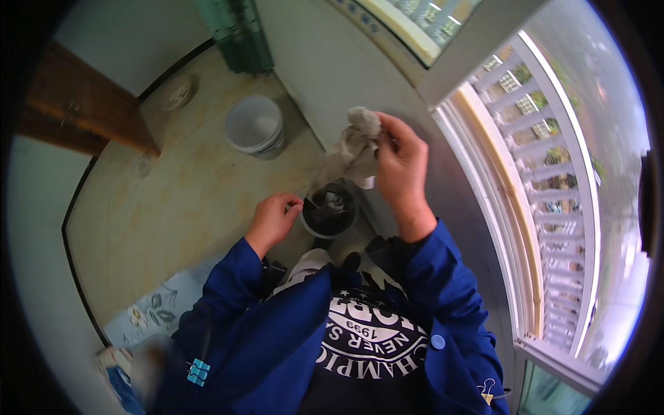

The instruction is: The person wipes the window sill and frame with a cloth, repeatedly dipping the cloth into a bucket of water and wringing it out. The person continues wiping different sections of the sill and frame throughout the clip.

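Note:
A crumpled, grey-beige cloth (348,153) hangs from my right hand (404,161), pinched between thumb and fingers near the wall. Its lower end hangs blurred above a dark round bin (330,234) with a pale outer rim. Crumpled light scraps (333,201) lie inside this bin. To the left of the bin, my left hand (275,218) is held with thumb and index fingertip close together near the rim; whether something thin is between them cannot be made out.
A white plastic bucket (267,148) stands on the tiled floor beyond the bin. Farther left are a brown wooden door (93,104) and a small round container (179,93). A green curtain (241,41) hangs by the wall. An open window (498,207) runs along my right. Floral fabric (155,311) lies at lower left.

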{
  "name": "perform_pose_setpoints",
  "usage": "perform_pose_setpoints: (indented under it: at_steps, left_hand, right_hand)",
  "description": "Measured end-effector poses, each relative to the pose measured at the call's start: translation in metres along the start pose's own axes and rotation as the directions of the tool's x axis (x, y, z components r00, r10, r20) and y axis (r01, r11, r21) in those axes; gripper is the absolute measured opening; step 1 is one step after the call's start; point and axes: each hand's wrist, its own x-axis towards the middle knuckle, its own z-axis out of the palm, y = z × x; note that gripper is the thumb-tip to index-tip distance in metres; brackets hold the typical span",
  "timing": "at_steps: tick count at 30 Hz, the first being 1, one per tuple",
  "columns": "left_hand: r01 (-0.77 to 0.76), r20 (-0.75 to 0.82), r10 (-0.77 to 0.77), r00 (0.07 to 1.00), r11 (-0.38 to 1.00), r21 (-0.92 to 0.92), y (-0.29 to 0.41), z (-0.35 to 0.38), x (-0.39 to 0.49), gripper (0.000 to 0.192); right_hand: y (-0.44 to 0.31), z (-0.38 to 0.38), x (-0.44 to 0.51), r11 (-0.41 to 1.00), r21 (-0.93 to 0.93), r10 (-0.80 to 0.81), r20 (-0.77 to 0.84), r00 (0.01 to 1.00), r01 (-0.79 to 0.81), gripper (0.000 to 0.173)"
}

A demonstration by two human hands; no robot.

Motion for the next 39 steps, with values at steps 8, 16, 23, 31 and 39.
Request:
perform_pose_setpoints:
  at_steps: [8,16,23,31,39]
  left_hand:
    - [0.234,0.027,-0.233,0.972,0.948,-0.216,0.029,-0.002,-0.036,0.012]
    - [0.082,0.135,-0.052,0.989,0.97,-0.228,0.051,0.027,-0.027,0.012]
    - [-0.071,0.321,0.089,0.943,0.995,-0.066,0.089,0.049,-0.005,0.011]
    - [-0.072,0.406,0.089,0.91,0.996,-0.056,0.077,0.053,0.01,0.013]
    - [-0.1,0.321,0.123,0.939,0.991,-0.087,0.05,0.039,0.022,0.014]
  right_hand:
    - [-0.027,-0.025,-0.034,0.972,-0.183,-0.116,0.179,0.977,0.149,0.025]
    - [-0.11,-0.175,-0.073,0.874,-0.458,-0.206,-0.043,0.978,0.164,0.019]
    - [-0.033,-0.24,-0.064,0.55,-0.833,0.035,-0.058,0.998,-0.068,0.011]
    - [-0.008,-0.19,0.001,0.35,-0.936,0.124,0.078,0.989,0.03,0.008]
    - [0.017,-0.094,0.111,0.474,-0.869,-0.066,0.124,0.99,0.14,0.008]
